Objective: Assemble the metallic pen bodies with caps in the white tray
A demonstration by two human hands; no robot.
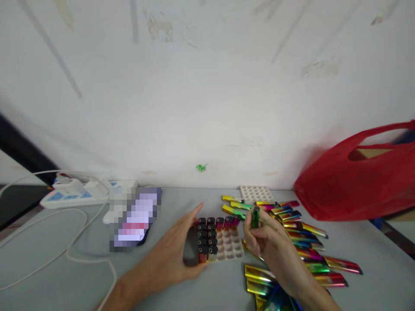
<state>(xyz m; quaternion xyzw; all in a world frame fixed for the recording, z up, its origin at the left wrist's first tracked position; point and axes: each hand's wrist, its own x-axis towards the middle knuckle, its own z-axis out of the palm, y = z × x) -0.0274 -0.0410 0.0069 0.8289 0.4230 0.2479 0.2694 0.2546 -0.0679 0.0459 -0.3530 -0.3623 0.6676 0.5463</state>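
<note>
A pale tray [230,250] with rows of round-edged pockets sits on the table in front of me. Black-topped lighters stand upright in its two left columns and along its back row. My left hand [175,244] curves around the tray's left end, thumb at the near corner and fingers at the far corner, one finger raised. Above the tray's right edge, my right hand [269,239] pinches a green lighter [255,217] upright, its dark top upward. Many shiny multicoloured lighters [337,263] lie loose around and under my right forearm.
Against the wall stands a second pale tray [256,193]. A red bag [353,181] rests at the right. To the left are a phone [138,218], a white power strip [74,194] with plugs, and a white cable [69,246] looping across the grey table [168,298].
</note>
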